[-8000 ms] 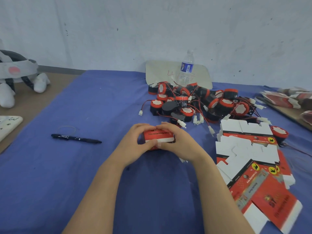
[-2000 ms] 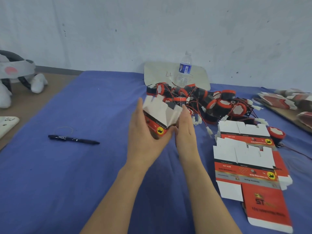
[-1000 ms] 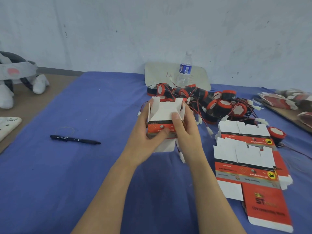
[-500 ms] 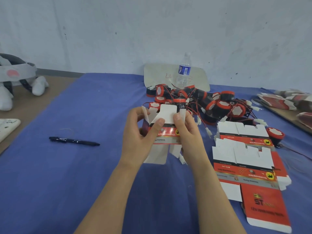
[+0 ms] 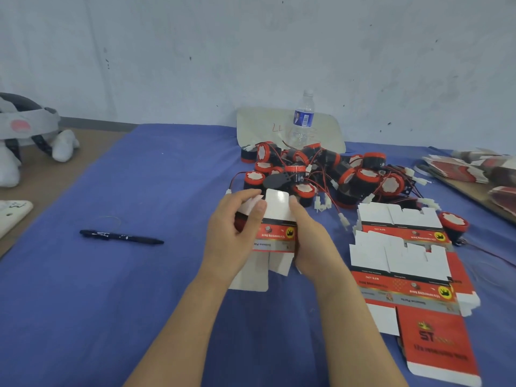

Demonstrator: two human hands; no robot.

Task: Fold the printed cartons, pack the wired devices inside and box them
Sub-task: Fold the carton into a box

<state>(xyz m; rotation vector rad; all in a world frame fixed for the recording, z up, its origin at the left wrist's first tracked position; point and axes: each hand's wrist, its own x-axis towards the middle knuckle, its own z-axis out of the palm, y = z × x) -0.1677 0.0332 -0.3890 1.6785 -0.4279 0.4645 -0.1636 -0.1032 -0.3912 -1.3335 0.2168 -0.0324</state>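
Both hands, the left point(image 5: 234, 233) and the right point(image 5: 312, 241), grip a half-folded carton point(image 5: 276, 233) above the worktop point(image 5: 139, 289), near the devices point(image 5: 321, 174).

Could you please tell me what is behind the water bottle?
Behind the bottle is a pale board with red scribbles, then the wall. The devices cover part of its lower edge; the bottle hides some scribbles.

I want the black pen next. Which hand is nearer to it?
Left. The left hand grips the carton edge facing the pen; the right hand grips its far edge.
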